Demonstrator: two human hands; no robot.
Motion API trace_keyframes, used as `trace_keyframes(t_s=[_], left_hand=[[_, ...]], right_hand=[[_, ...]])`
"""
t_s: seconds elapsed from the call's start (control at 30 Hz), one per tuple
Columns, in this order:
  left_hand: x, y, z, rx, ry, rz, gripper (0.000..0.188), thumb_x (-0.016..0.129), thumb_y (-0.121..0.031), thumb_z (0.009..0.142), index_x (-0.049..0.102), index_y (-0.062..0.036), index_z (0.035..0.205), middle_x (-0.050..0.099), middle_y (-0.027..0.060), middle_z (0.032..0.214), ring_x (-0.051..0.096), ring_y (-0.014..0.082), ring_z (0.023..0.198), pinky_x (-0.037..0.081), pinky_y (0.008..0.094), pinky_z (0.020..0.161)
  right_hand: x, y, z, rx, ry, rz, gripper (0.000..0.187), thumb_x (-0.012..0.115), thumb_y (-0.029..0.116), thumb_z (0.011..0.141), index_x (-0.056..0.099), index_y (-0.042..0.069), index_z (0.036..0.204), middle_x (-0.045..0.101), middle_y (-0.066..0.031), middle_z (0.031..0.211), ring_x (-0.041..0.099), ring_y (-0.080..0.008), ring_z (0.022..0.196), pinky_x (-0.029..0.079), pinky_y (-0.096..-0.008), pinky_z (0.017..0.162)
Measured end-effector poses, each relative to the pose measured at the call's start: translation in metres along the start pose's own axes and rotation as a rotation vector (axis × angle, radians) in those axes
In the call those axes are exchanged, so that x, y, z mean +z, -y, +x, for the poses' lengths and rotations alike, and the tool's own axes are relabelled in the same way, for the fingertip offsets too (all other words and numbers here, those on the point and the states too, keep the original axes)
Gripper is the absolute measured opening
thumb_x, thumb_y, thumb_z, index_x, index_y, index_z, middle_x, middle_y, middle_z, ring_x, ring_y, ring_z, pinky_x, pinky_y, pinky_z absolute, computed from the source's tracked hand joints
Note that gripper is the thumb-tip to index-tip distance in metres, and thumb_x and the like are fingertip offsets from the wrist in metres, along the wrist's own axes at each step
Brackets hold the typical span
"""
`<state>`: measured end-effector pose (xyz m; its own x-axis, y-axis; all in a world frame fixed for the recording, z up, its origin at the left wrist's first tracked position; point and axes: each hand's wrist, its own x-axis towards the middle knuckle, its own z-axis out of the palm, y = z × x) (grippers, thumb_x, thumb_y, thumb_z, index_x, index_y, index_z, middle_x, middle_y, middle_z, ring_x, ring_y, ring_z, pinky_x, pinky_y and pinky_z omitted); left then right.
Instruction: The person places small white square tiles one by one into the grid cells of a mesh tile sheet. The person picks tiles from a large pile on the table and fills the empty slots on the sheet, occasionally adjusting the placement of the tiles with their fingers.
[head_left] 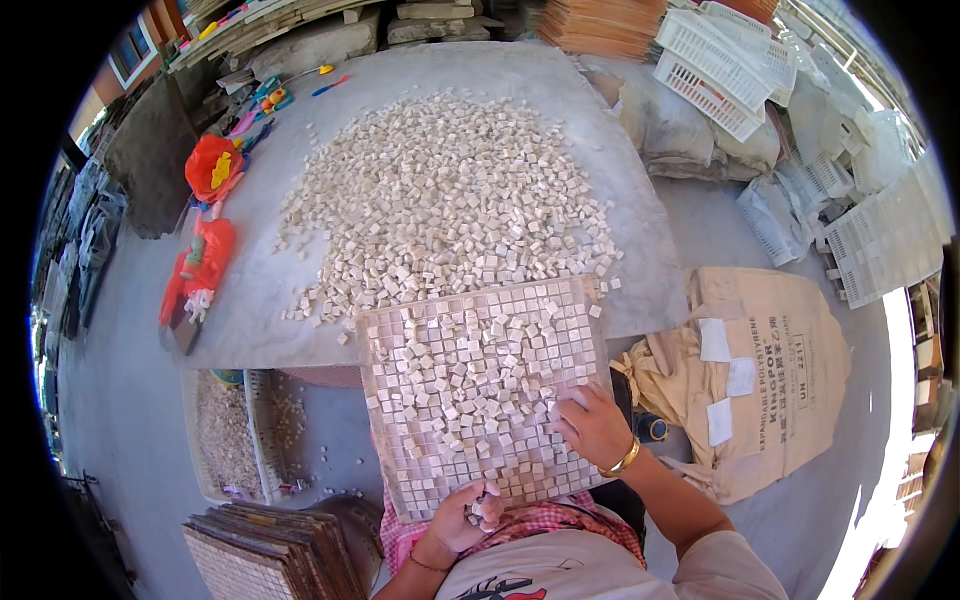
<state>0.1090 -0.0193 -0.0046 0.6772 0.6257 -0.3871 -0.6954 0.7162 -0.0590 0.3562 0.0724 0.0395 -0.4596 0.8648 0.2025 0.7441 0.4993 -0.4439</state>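
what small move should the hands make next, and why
I'd probably use the right hand to nudge a loose tile into a bare slot: many tiles lie askew on the tray, some slots look unfilled, and the left hand is already holding a few pieces.

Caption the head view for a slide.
Left hand holding pale tiles by the near edge of a gridded tray, right hand over its right side, a tile heap on the table beyond.
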Motion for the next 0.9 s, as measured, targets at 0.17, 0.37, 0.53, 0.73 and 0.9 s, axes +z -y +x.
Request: trace_keyframes(t_s=[0.17, 0.37, 0.53, 0.73, 0.9], left_hand=[[0.008, 0.004, 0.006, -0.126, -0.072, -0.171, 0.022, 0.051, -0.018, 0.089, 0.054, 0.0017, 0.098, 0.051, 0.0092, 0.079, 0.048, 0.0182, 0.072, 0.043, 0.0252, 0.054], [0.006, 0.006, 0.002, -0.13, -0.096, -0.326, 0.022, 0.051, -0.017, 0.088, 0.05, 0.0, 0.102, 0.051, 0.0098, 0.088, 0.049, 0.0196, 0.08, 0.049, 0.0263, 0.061], [-0.002, 0.002, 0.004, -0.166, 0.044, -0.429, 0.023, 0.05, -0.019, 0.089, 0.049, -0.0014, 0.104, 0.051, 0.0091, 0.089, 0.051, 0.0207, 0.084, 0.05, 0.0293, 0.065], [-0.002, 0.004, 0.007, -0.12, -0.005, -0.345, 0.024, 0.049, -0.018, 0.089, 0.05, 0.001, 0.104, 0.054, 0.0116, 0.094, 0.054, 0.0234, 0.088, 0.05, 0.0331, 0.075], [0.006, 0.007, 0.009, -0.06, -0.053, -0.328, 0.027, 0.048, -0.015, 0.09, 0.049, 0.0033, 0.11, 0.054, 0.0142, 0.103, 0.055, 0.0263, 0.096, 0.048, 0.0373, 0.087]], right_hand=[[0.012, 0.01, 0.008, 0.074, -0.031, -0.023, 0.016, 0.064, 0.013, 0.069, 0.058, 0.007, 0.082, 0.054, -0.0067, 0.083, 0.051, -0.026, 0.082, 0.044, -0.0366, 0.073], [0.016, -0.001, 0.013, 0.168, -0.244, -0.047, 0.016, 0.065, 0.013, 0.072, 0.06, 0.006, 0.085, 0.055, -0.0068, 0.088, 0.052, -0.0279, 0.084, 0.045, -0.0376, 0.07], [0.023, 0.01, 0.0, 0.096, -0.121, -0.08, 0.012, 0.065, 0.013, 0.072, 0.06, 0.006, 0.08, 0.054, -0.0073, 0.087, 0.052, -0.0278, 0.083, 0.044, -0.0376, 0.069], [0.03, 0.019, -0.004, 0.152, -0.136, -0.106, 0.009, 0.06, 0.009, 0.071, 0.057, 0.006, 0.078, 0.052, -0.0099, 0.083, 0.05, -0.0299, 0.08, 0.043, -0.0389, 0.069], [0.026, 0.017, 0.005, 0.022, -0.077, 0.014, 0.008, 0.058, 0.009, 0.072, 0.054, 0.006, 0.078, 0.053, -0.0105, 0.082, 0.051, -0.0301, 0.079, 0.043, -0.0394, 0.068]])
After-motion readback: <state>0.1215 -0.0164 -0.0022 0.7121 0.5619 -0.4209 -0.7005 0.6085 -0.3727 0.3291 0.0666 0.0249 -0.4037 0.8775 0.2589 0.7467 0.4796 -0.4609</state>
